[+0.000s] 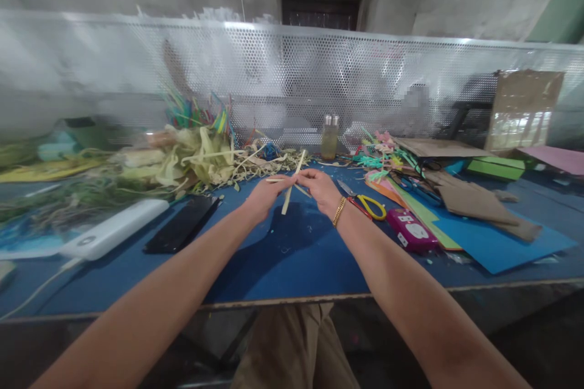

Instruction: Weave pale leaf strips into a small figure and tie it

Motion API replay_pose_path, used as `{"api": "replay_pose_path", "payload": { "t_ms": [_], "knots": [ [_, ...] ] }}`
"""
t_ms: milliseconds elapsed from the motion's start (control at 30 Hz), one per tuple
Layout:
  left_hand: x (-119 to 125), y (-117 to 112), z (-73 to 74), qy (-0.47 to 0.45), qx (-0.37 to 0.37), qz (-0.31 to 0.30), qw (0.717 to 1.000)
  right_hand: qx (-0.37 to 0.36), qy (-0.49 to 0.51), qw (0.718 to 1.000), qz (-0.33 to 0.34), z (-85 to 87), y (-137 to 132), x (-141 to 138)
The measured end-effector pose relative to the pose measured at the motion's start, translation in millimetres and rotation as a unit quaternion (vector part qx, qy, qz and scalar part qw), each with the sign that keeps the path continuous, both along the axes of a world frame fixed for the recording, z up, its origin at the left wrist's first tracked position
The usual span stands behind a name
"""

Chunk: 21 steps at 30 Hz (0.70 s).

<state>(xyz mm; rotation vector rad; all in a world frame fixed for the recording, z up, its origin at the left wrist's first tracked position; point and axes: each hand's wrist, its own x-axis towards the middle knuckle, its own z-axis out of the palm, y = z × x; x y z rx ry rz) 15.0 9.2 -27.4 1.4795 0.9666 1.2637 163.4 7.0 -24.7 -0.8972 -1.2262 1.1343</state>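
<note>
Two-handed grip on a pale strip [298, 167], out over the middle of the blue table [292, 267]. Left hand [267, 191] narrowed to a pinch, fingertips closed on the strip near its midpoint, with a second, thinner sliver poking sideways from the same pinch. Right hand [322, 188] curled shut on the strip just beside the left, knuckles up, a gold bracelet [338, 211] on the wrist. Strip itself tilted, upper end leaning away to the right, lower end hanging free near the tabletop; touching it or not, impossible to tell. Just right of the right wrist, flat on the table: yellow-handled scissors [371, 206], then a pink box [410, 231], then sheets of coloured paper [502, 246] and crumpled brown paper [474, 200]. Left of the left forearm: a black phone [182, 225] beside a white power bank [114, 231]. Farther back, a heap of pale leaf strips [201, 161], a small jar [329, 137], and behind everything a perforated metal screen [319, 73]. Left side of the view blurred.
</note>
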Motion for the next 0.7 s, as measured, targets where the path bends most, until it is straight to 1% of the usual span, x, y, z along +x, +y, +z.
{"api": "replay_pose_path", "payload": {
  "t_ms": [133, 300, 467, 600, 700],
  "knots": [
    [2.9, -2.2, 2.2, -0.003, -0.011, -0.013, 1.000, 0.035, 0.005, 0.999, -0.025, -4.7, 2.2, -4.8],
    [5.8, -6.4, 5.6, -0.010, -0.033, -0.021, 0.999, 0.030, 0.007, 0.998, -0.059, -4.1, 1.9, -8.0],
    [6.2, -7.7, 7.6, -0.014, -0.040, -0.031, 0.999, 0.021, 0.007, 0.998, -0.063, -4.5, 1.9, -9.9],
    [5.9, -7.4, 7.0, -0.016, -0.030, -0.035, 0.999, 0.022, 0.005, 0.997, -0.072, -5.5, 4.3, -8.2],
    [5.3, -9.5, 7.0, -0.040, -0.041, -0.052, 0.997, 0.027, 0.035, 0.997, -0.069, -2.5, 6.0, -2.9]
  ]
}}
